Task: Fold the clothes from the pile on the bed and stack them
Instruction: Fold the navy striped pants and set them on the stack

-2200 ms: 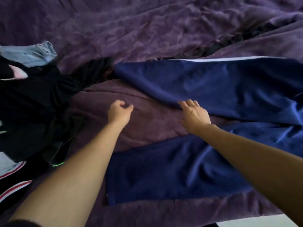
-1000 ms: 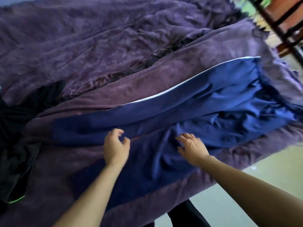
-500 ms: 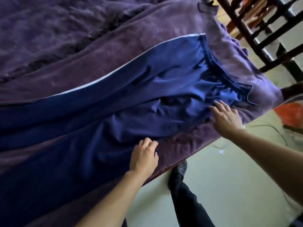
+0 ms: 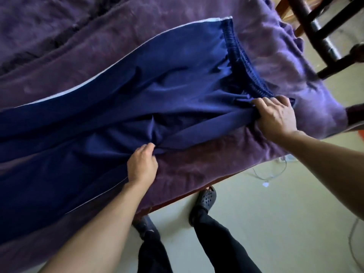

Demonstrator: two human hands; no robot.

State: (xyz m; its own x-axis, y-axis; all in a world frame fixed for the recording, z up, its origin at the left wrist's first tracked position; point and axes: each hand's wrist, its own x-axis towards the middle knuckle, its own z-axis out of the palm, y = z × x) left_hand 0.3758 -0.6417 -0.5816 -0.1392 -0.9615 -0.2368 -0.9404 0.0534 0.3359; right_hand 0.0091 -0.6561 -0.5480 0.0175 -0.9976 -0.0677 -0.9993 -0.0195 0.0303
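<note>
navy trousers (image 4: 177, 85) newly in right grip (image 4: 275, 117)

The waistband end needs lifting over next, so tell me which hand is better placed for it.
Right, probably. The right hand grips the trousers at the near end of the waistband. The left hand pinches bunched cloth near the crotch, farther from it.

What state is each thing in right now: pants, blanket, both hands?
navy pants: unfolded, laid out lengthwise, bunched in the middle.
purple blanket: rumpled, lying under the navy pants.
left hand: pinches the bunched fabric of the navy pants.
right hand: grips the navy pants at the waistband.
</note>
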